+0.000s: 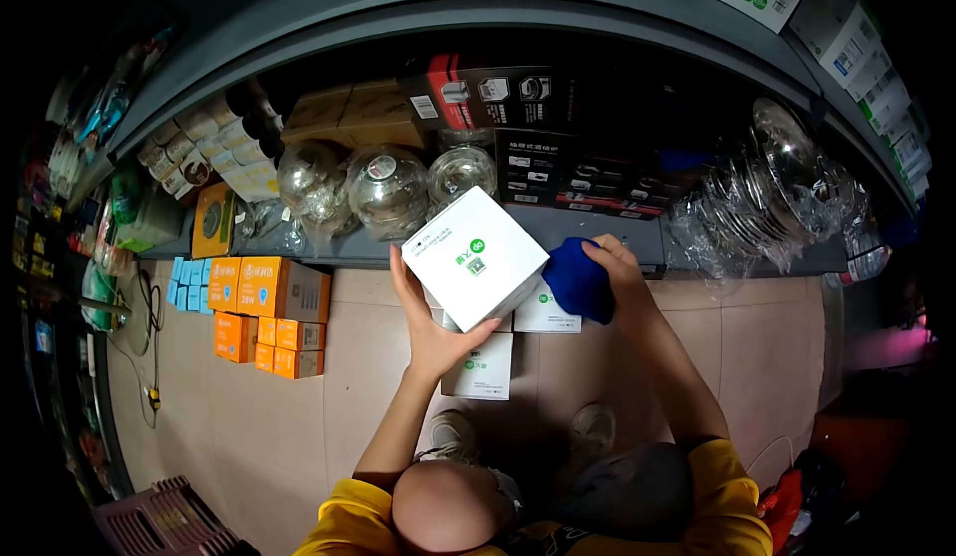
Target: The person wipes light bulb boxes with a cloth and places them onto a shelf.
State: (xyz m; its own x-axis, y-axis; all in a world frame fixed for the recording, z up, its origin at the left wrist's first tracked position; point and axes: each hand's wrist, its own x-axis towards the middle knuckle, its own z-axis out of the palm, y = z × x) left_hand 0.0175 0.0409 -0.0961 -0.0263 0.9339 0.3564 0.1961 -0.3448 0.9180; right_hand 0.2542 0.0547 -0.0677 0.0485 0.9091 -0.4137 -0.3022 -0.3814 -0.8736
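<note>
"Where was the white box?"
"Above the tiled floor, before a crowded grey shelf, grasped by the left hand."
"And the right hand?"
"Its fingers clutched a blue cloth."

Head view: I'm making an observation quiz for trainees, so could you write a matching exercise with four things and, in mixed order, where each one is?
Things
1. White box nearest the camera
2. Blue cloth
3. Orange boxes
4. Wrapped shiny discs

Places
A. Stacked on the floor, picture left
B. In the right hand
C. At the shelf, picture right
D. In the left hand

Pairs: 1-D, 2-B, 3-A, 4-C
</note>
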